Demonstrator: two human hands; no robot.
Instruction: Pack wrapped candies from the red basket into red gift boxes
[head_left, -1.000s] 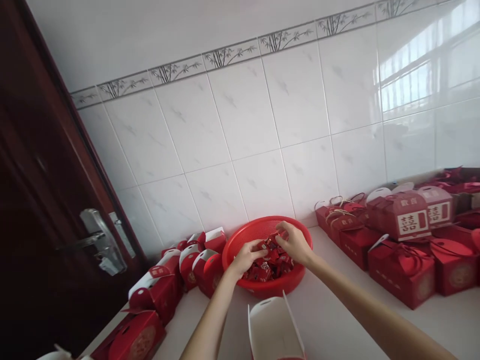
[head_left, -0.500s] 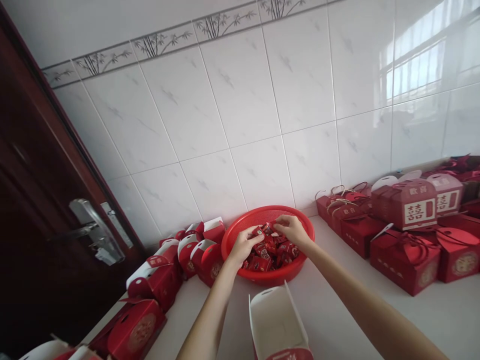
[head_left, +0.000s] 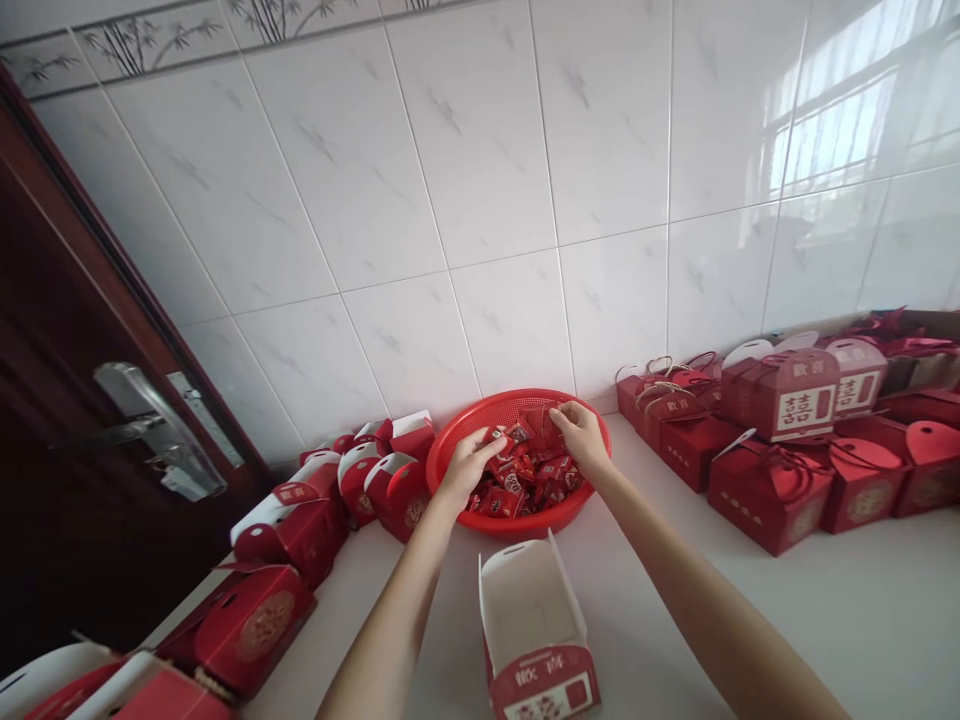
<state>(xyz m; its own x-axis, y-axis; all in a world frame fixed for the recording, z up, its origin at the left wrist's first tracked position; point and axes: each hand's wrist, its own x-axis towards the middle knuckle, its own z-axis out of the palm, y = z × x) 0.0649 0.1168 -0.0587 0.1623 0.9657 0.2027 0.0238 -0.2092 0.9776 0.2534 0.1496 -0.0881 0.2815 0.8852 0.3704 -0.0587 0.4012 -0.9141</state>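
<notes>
A round red plastic basket (head_left: 525, 526) stands against the tiled wall with many red-wrapped candies (head_left: 536, 480) in it. My left hand (head_left: 471, 462) reaches over its left side, fingers closed on a small red candy. At the basket's right side, my right hand (head_left: 581, 432) pinches a larger red packet (head_left: 541, 428) between thumb and fingers. In front of the basket, between my forearms, an open red box (head_left: 536, 610) with a white inside stands on the white table; no contents show in it.
Red boxes (head_left: 289, 540), several with open flaps, line the table's left side. More red boxes (head_left: 776, 495), some tied with cord and some stacked, fill the right. A dark door (head_left: 75, 400) with a metal handle is at the far left.
My right hand has lifted a red packet into clearer view above the candies. The camera view has shifted, so more of the open box's front shows.
</notes>
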